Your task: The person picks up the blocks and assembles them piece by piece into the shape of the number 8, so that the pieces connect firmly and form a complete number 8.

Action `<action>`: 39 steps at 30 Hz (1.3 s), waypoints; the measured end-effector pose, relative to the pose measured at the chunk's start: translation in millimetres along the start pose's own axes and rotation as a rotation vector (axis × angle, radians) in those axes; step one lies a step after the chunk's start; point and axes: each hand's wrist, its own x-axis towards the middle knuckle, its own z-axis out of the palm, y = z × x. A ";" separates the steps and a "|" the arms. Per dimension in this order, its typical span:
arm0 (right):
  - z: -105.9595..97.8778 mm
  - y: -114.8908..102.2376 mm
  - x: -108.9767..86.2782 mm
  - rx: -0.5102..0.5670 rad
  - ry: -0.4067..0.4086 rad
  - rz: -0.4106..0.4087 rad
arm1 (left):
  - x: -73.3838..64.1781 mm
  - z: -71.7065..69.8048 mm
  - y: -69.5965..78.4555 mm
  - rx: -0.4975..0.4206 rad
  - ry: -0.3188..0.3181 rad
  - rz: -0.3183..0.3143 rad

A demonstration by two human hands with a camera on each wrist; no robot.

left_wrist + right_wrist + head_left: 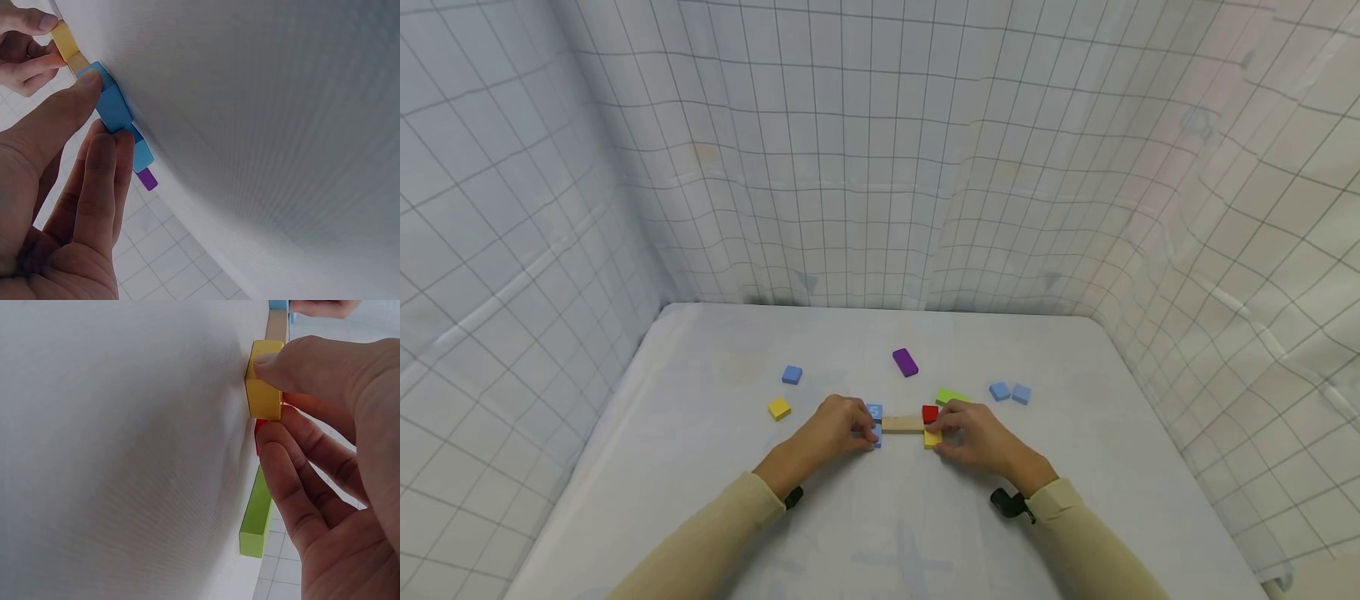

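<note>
Near the middle of the white table, my left hand [841, 425] pinches a small blue block [114, 107] between thumb and fingers. Just behind that block is another blue block [874, 410] with a pale 5 on top. A plain wooden strip [902, 425] runs sideways from the blue blocks toward a red block [930, 413] and a yellow block [265, 394]. My right hand [976, 435] holds the yellow block, thumb on its near face and fingers behind, partly hiding the red one. Beyond the right hand lies a long green block [951, 396], partly covered by it.
A purple block [906, 362] lies farther back. To the left are a blue block [792, 375] and a yellow block [779, 408]. Two blue blocks, one [999, 391] beside the other [1021, 394], lie at right. Grid-patterned white curtains [880, 167] surround the table.
</note>
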 end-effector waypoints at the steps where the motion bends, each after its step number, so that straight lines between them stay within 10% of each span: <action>1: -0.1 0.0 -0.1 0.000 -0.001 0.000 | 0.2 1.2 -1.9 0.004 -0.003 -0.004; 25: -0.3 -1.6 -2.0 -0.022 -0.025 0.031 | -4.6 -15.7 23.7 -0.022 -0.004 -0.006; 39: -14.4 11.3 -11.3 -0.051 0.140 -0.042 | -6.3 -26.3 38.3 -0.041 0.015 0.002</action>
